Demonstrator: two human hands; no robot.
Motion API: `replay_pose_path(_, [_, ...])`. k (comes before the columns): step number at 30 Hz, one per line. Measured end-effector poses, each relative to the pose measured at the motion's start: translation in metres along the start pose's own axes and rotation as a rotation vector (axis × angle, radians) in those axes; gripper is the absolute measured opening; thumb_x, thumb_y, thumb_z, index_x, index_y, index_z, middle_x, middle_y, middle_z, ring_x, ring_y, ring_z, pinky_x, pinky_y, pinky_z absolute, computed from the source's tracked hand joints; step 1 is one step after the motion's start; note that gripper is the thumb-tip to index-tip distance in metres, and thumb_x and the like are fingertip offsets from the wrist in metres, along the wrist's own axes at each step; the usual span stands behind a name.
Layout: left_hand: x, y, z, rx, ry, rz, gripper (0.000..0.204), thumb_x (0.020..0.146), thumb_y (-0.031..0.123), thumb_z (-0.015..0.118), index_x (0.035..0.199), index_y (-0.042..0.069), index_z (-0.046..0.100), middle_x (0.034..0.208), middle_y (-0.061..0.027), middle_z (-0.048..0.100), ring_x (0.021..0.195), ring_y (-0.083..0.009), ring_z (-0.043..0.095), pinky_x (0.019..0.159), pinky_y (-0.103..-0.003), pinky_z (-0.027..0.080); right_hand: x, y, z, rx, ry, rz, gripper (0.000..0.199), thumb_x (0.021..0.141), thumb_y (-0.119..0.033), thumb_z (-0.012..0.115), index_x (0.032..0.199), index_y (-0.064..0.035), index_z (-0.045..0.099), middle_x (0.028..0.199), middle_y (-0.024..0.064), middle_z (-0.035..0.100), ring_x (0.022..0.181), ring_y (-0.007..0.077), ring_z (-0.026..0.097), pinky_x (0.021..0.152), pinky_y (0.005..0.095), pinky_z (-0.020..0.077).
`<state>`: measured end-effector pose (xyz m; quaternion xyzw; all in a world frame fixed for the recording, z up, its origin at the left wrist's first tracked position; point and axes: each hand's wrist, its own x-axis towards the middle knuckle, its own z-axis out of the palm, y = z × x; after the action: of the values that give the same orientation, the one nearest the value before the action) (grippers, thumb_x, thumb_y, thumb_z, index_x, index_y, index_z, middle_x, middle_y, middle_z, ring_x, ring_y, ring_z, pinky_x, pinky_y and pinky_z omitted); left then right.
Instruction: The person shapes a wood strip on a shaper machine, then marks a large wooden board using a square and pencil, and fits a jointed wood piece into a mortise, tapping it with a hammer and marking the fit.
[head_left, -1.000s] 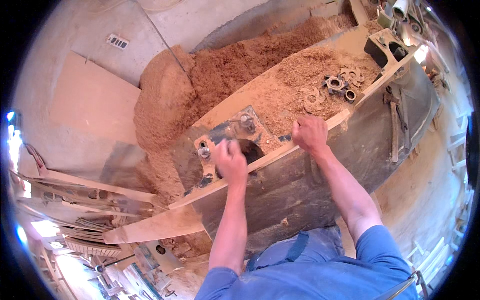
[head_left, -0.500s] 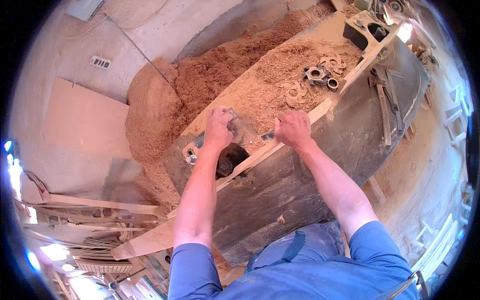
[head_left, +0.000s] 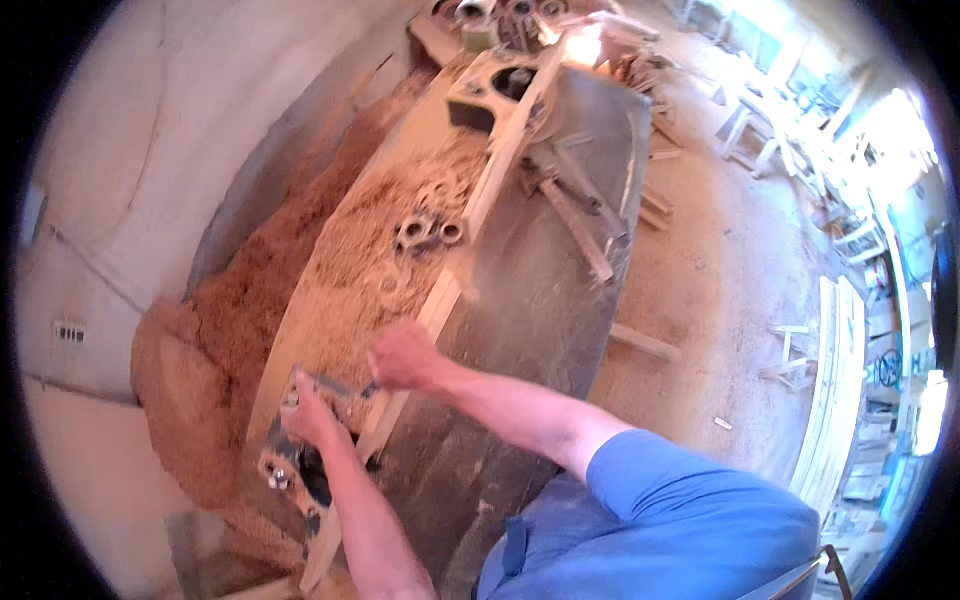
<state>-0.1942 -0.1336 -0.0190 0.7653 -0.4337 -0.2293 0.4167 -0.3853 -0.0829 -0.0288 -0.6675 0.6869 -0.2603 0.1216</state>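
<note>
A grey metal machine part [head_left: 335,388] lies on the sawdust-covered bench top, near the bench's front edge.

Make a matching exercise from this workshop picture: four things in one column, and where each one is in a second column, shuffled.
Things:
1. left hand
2. right hand
3. metal rings
4. sawdust heap

Places:
A. piled between the wall and the machine table
B. at the wooden rail on the table's edge
C. lying in shavings further along the table top
D. on the metal part at the table's near end

Pairs: 1-D, 2-B, 3-C, 4-A
</note>
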Motion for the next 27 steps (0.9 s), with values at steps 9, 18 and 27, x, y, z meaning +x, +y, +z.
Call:
replay_pose_path(9, [0.064,-0.04,-0.012,0.307,-0.482,0.388,0.026,0.086,0.012,0.062,0.1,-0.009,0.066,0.108,-0.0261,0.07,0.099,-0.0475,0.063,0.092,-0.051,0.049,0.0,0.018,0.023,0.116,-0.116,0.055,0.013,0.062,-0.021,0.068,0.064,-0.0085,0.072,0.067,0.0157,0.067,0.068,0.0333,0.069,0.064,0.045,0.0515])
replay_pose_path(18, [0.144,-0.026,-0.061,0.389,0.23,0.522,0.032,0.092,0.028,0.064,0.091,-0.004,0.065,0.095,-0.0169,0.068,0.087,-0.0303,0.066,0.078,-0.044,0.053,0.004,0.004,-0.011,0.215,-0.099,-0.011,0.009,0.067,-0.014,0.067,0.068,-0.0073,0.074,0.074,0.0161,0.07,0.078,0.0358,0.069,0.07,0.0455,0.0497])
replay_pose_path(27, [0.038,0.046,-0.029,0.181,-0.317,-0.218,0.021,0.086,0.023,0.069,0.085,0.005,0.06,0.072,-0.0038,0.054,0.054,-0.0172,0.045,0.051,-0.033,0.035,0.007,0.011,0.015,0.197,-0.026,-0.043,0.016,0.069,-0.018,0.064,0.066,-0.0038,0.07,0.075,0.0179,0.068,0.079,0.0341,0.067,0.074,0.0445,0.049])
